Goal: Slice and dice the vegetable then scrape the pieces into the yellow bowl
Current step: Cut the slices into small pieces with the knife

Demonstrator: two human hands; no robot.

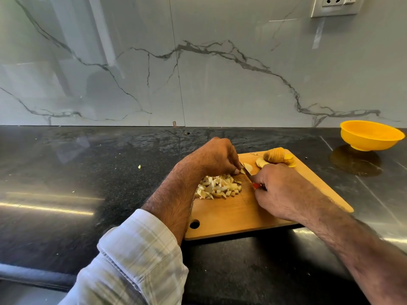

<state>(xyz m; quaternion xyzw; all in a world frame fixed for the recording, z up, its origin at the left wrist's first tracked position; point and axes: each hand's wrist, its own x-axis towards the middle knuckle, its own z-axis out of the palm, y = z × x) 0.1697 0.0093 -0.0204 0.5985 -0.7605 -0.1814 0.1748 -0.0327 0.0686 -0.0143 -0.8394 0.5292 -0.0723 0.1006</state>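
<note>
Your view: bright, sharp daylight, streaky glare on the counter [66,172], wide-angle bowing at the edges.

No readable text anywhere.

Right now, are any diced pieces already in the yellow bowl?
No, the yellow bowl shows no pieces inside; the diced pieces lie heaped on the cutting board.

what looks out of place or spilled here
A small pale vegetable bit lies on the dark countertop, well left of the cutting board, with a few tiny specks nearer the front edge. The diced pile and slices sit on the board.
</note>
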